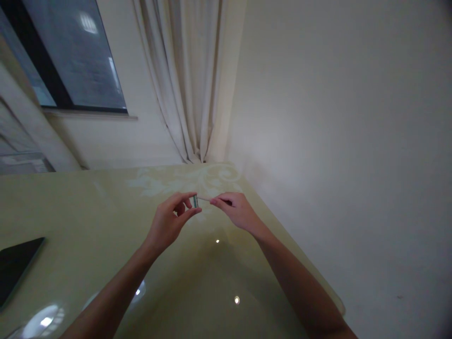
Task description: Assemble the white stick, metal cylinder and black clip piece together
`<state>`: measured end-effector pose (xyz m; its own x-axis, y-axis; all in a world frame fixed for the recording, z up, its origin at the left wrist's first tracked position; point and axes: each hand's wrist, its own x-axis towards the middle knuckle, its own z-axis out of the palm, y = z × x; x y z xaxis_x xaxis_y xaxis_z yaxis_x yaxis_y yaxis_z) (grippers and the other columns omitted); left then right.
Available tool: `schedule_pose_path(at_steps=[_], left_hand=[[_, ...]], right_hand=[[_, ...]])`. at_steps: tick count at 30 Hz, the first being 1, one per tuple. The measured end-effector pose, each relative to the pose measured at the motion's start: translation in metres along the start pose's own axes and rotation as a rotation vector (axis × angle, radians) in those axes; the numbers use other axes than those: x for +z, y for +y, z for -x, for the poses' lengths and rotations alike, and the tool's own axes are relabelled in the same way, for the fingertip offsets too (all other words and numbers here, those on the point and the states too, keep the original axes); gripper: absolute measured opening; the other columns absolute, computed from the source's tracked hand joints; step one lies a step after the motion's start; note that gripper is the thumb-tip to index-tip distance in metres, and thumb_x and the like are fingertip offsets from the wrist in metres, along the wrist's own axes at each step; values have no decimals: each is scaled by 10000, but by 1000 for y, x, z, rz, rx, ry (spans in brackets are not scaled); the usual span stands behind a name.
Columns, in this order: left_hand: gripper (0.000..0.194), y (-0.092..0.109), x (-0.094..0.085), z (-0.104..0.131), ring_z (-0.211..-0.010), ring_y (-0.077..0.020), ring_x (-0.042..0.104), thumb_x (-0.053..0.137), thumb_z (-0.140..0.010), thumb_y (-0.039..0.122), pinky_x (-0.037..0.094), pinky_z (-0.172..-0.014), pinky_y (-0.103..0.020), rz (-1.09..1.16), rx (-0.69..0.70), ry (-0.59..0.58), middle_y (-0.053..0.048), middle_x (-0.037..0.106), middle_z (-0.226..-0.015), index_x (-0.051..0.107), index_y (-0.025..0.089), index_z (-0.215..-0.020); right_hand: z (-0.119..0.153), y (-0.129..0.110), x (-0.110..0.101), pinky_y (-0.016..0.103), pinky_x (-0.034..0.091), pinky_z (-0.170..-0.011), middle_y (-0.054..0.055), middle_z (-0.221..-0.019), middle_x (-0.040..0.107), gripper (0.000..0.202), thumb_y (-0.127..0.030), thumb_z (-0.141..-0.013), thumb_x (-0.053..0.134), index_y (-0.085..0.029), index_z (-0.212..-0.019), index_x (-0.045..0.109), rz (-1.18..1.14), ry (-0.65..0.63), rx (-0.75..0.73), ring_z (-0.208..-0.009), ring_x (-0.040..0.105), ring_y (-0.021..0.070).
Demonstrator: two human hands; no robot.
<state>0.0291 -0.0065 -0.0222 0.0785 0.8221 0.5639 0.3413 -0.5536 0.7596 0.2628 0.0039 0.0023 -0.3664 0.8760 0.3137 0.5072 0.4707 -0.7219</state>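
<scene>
Head view: the left hand (171, 219) grips a small rectangular piece (195, 201) between thumb and fingers, above the worktop (106, 226). The right hand (235, 208) grips a thin stick (204, 199), its tip at the piece.

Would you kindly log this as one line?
left hand: holds small greenish piece; right hand: holds thin stick toward piece; below: table

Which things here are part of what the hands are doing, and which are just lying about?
In hand:
- small greenish rectangular piece, left hand
- thin pale stick, right hand

Lying about:
- flat black straight-edged slab, on the glossy yellow-green table
</scene>
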Motion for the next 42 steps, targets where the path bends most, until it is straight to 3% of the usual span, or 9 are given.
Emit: schedule_pose_path(at_steps=[3,8,12,15,19,30,34,38,42], left_hand=[[364,-1,-1,0,-584,-107,547,823,-857,447,467,-564,-240,-13,6,2,23,673,-788,784,233,-1149],[348,0,-2,-1,-577,-110,538,814,-866,462,467,-569,-247,-40,29,15,18,676,-783,788,235,-1129],[351,1,-4,-2,-581,-115,529,809,-869,473,479,-589,-257,-82,70,17,11,681,-792,790,240,-1131],[345,2,-4,-2,-584,-119,532,806,-873,475,485,-595,-260,-95,79,15,10,683,-786,791,241,-1127],[340,3,-2,-1,-580,-114,529,805,-880,464,483,-591,-255,-96,108,13,12,680,-795,791,238,-1134],[315,14,-7,4,-609,-108,535,805,-902,410,476,-614,-243,-151,168,20,21,674,-815,773,237,-1163],[326,19,-7,5,-611,-112,540,804,-900,414,476,-622,-252,-154,171,24,26,668,-811,766,240,-1174],[324,21,0,7,-594,-108,528,812,-881,419,465,-604,-252,-127,138,10,28,665,-808,771,238,-1146],[369,12,14,8,-556,-103,500,817,-843,462,442,-556,-251,-72,44,-76,23,666,-809,778,231,-1129]], right_hand=[[1,-3,-1,284,330,-634,7,-706,627,451,-538,-1034,606,-178,-836,792,-26,-71,-17,-671,510,149],[1,-6,-4,290,326,-638,4,-689,604,473,-526,-1042,597,-171,-777,760,14,-17,-33,-671,506,148],[2,-4,-5,288,305,-616,-15,-655,568,432,-514,-1032,618,-178,-821,789,-23,-93,-22,-644,479,141],[2,-4,-4,292,311,-628,-4,-676,595,437,-503,-1033,619,-174,-799,785,5,-43,-13,-657,492,144],[3,-8,-3,285,304,-616,-14,-653,567,462,-540,-1030,619,-178,-791,778,-13,-77,-20,-649,483,139],[4,-17,-8,288,305,-636,-3,-686,602,507,-566,-1044,597,-167,-769,748,57,94,-58,-654,496,129],[3,-20,-13,284,278,-609,-22,-622,543,561,-604,-1038,572,-164,-721,718,58,29,-64,-621,477,124],[2,-16,-34,277,291,-629,-18,-658,561,470,-510,-1047,580,-164,-756,711,108,206,-72,-641,479,129],[5,12,-51,264,370,-723,20,-815,651,290,-351,-1028,560,-171,-858,711,111,242,-58,-770,561,160]])
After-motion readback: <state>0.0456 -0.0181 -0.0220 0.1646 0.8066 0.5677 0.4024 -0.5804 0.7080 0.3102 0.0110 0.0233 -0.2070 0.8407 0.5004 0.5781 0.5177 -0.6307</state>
